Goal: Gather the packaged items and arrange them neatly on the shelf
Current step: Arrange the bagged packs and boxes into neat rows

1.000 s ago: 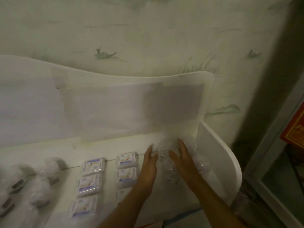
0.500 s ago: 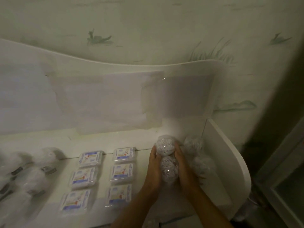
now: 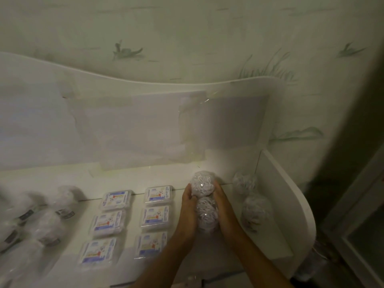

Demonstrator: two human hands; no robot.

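White shelf (image 3: 128,175), boxed packs (image 3: 116,199) left of hands (image 3: 188,213).

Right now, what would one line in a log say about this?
stage: lining up round packs | left hand: pressing the pair | right hand: pressing the pair | round packs: on shelf | flat boxes: in two columns

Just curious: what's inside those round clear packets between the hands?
Each round clear packet shows a tangle of thin white strands. What they are is too blurred to tell; both hands cover the sides.
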